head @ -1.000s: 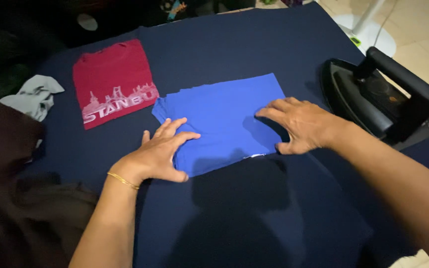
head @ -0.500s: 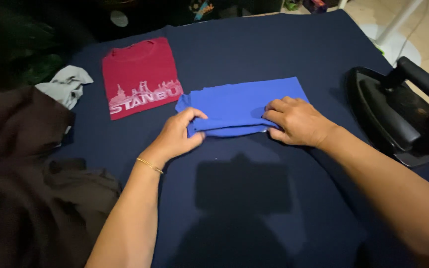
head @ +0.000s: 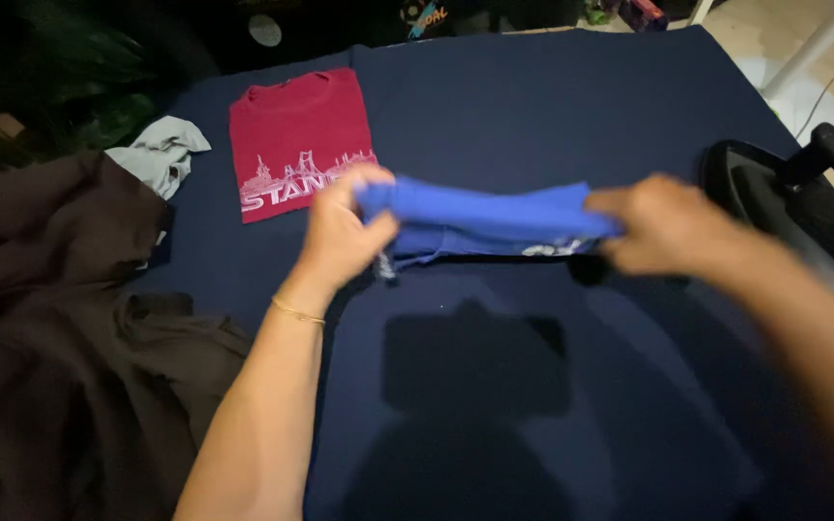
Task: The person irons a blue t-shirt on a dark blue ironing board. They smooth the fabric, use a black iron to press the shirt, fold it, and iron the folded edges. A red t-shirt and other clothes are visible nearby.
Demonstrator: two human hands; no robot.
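A folded bright blue cotton shirt [head: 489,220] forms a long, narrow band, lifted clear above the dark navy surface [head: 552,106]. It stretches horizontally, gripped at both ends, a loose lower layer with white print hanging beneath.

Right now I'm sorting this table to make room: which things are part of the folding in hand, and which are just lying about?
In hand:
- folded blue garment, lifted off the dark blue cloth-covered table
- left hand gripping one end
- right hand gripping the other

Lying about:
- folded red shirt
- grey cloth
- brown fabric heap
- black iron
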